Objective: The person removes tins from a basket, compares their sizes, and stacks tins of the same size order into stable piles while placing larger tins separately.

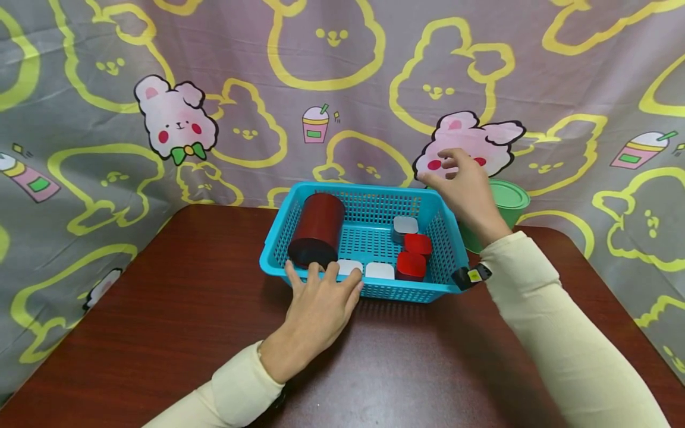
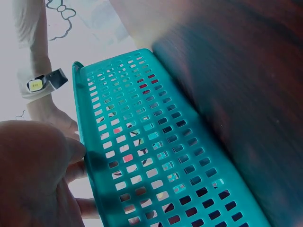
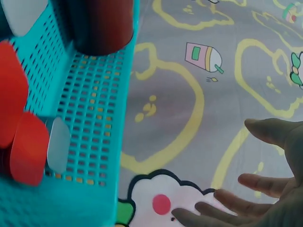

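A turquoise perforated basket (image 1: 342, 189) stands on the brown table, its long side towards me. My left hand (image 1: 321, 306) grips the front rim, fingers bent over the edge; the left wrist view shows the thumb at the rim (image 2: 90, 165). Raised above the basket's right end, my right hand (image 1: 471, 193) has its fingers spread and holds nothing. Inside the basket, a dark red cylinder (image 1: 319, 226) lies at the left. Two small white-topped pieces (image 1: 380, 271) sit along the front. Two red-topped pieces (image 1: 411, 264) and another white-topped piece (image 1: 405, 227) sit at the right.
A green canister with a lid (image 1: 509, 199) stands right of the basket, partly hidden behind my right hand and wrist. A patterned cloth (image 1: 353, 107) hangs behind and along the sides of the brown table (image 1: 176, 309).
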Demonstrator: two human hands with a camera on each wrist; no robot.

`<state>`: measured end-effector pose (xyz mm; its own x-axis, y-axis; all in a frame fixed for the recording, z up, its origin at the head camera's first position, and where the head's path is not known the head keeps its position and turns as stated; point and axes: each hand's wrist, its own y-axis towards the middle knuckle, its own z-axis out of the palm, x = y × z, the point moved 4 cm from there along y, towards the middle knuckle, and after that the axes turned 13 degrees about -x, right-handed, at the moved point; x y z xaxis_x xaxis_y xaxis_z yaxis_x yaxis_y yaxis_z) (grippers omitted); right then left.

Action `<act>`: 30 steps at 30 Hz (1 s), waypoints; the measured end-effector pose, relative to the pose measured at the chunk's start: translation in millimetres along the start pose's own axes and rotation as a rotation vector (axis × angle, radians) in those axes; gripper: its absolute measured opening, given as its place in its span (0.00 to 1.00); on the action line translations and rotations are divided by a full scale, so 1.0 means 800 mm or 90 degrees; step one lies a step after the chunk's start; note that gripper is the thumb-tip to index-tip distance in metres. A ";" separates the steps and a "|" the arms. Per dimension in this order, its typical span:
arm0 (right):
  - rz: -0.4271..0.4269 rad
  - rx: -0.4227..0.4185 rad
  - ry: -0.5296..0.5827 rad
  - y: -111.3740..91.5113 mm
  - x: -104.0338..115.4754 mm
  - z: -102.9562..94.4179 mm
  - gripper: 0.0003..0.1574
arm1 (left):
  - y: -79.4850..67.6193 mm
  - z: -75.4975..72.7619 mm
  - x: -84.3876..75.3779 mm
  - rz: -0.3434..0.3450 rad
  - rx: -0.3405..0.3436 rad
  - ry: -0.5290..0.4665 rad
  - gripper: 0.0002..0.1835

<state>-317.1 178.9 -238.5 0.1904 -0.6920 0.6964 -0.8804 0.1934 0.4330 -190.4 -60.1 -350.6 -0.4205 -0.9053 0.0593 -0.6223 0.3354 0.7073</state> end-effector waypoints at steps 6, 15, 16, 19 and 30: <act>0.087 0.067 0.137 0.010 -0.003 0.022 0.45 | 0.000 0.000 0.001 0.007 -0.005 0.011 0.12; 0.164 0.130 0.226 0.024 -0.021 0.062 0.41 | 0.000 0.000 0.000 0.007 -0.004 0.016 0.11; 0.171 0.137 0.226 0.025 -0.023 0.066 0.41 | 0.000 0.000 0.000 0.008 -0.005 0.016 0.11; 0.194 0.157 0.220 0.026 -0.032 0.079 0.40 | 0.001 0.000 0.000 0.011 -0.009 0.015 0.11; 0.309 0.202 0.196 0.025 -0.061 0.107 0.38 | 0.001 -0.001 0.000 0.011 -0.010 0.018 0.11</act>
<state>-381.2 157.0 -312.5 -0.1865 -0.3377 0.9226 -0.9740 0.1864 -0.1287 -190.5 -60.3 -349.7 -0.4117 -0.9067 0.0920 -0.6040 0.3471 0.7174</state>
